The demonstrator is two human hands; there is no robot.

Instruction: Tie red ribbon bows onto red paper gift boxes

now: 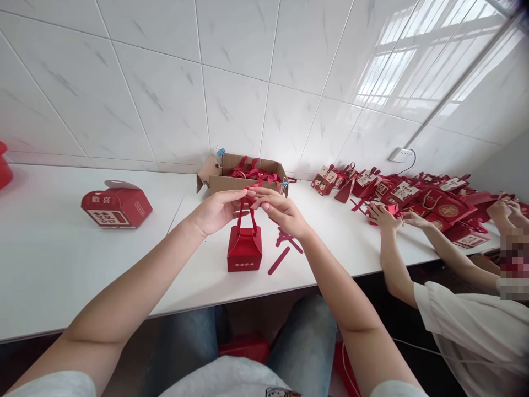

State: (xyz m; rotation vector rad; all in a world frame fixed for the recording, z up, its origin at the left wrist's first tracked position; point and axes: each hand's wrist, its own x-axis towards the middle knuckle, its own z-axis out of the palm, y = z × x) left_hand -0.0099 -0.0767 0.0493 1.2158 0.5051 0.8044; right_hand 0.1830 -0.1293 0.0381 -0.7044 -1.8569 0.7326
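The upright ribbon [240, 218] is pinched by left hand [221, 212] and right hand [283, 212], the box [244, 252] directly below both.

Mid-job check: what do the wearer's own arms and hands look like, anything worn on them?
The left hand and right hand are ungloved, with no rings, watch or bracelets visible. Both forearms are uncovered. A short, pale left sleeve and matching right sleeve show; no markings visible on either.

A socket strip [400, 155] with a dark cord [413, 160] by the tiled wall [235, 110]; right, a co-worker's white shirt [479, 325].
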